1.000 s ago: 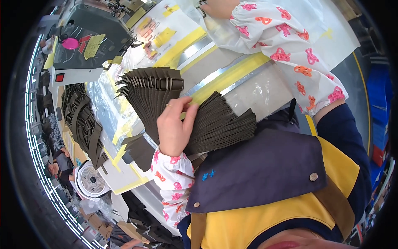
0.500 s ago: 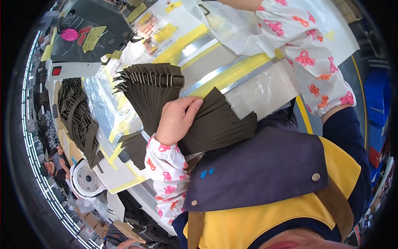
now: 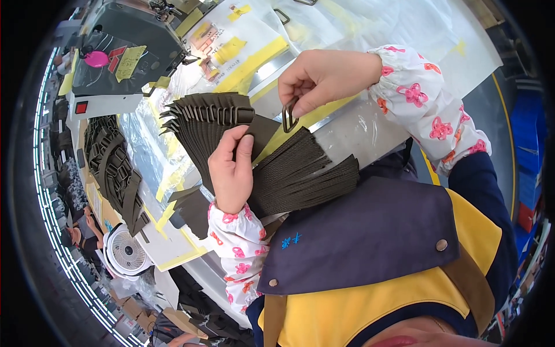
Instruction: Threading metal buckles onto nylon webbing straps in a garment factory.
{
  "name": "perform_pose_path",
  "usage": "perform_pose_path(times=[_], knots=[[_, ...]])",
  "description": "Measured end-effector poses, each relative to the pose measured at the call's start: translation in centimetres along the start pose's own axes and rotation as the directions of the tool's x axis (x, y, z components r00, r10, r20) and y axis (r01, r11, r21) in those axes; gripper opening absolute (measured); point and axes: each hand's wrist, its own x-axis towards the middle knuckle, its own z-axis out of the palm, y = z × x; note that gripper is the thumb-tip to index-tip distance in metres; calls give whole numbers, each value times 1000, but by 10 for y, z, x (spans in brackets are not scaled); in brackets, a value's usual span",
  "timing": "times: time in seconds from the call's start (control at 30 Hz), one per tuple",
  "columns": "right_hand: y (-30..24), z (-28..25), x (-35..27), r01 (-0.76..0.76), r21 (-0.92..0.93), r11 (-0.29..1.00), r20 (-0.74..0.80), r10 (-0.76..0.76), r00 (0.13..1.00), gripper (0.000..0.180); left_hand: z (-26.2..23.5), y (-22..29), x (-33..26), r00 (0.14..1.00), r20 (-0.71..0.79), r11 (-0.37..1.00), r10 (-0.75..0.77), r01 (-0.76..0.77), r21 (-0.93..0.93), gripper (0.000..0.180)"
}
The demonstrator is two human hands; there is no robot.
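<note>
Partly inside right hand (image 3: 329,78), dark buckle (image 3: 285,120).

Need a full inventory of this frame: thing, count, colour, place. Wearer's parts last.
Fanned buckled straps: many, dark brown, centre
Strap bundle: many, dark brown, right of fanned ones
Strap pile: one, dark, left
Held buckle: one, dark, above strap bundle
Loose buckles: two, dark, top
White sheet: one, white, upper right
Yellow tape: several, yellow, across table
Machine: one, dark grey, upper left
Fan: one, white, lower left
Bins: count unclear, blue, right edge
Sleeve covers: two, pink-orange on white, forearms
Left hand: one, bare, at straps
Right hand: one, bare, holding buckle
</note>
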Motion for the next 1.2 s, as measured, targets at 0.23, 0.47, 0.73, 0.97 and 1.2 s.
perform_pose_path(times=[0.23,0.47,0.73,0.97,1.2], knots=[[8,18,21,-78,140,987,191,50,980,14,-9,3,-5,978,203,993,-39,61,-103,15],[-2,55,37,-201,327,923,145,161,976,13,-3,5,-6,996,65,880,-60,83,-467,16],[-8,60,44,-106,204,973,-6,109,994,15,-14,19,-16,967,-59,954,247,-231,191,13],[16,76,61,59,-203,977,-97,-80,992,17,-21,10,-33,993,-83,992,86,-78,104,9],[11,84,61,-68,-54,996,-42,66,997,18,-27,7,-27,985,-9,961,-174,172,215,9]])
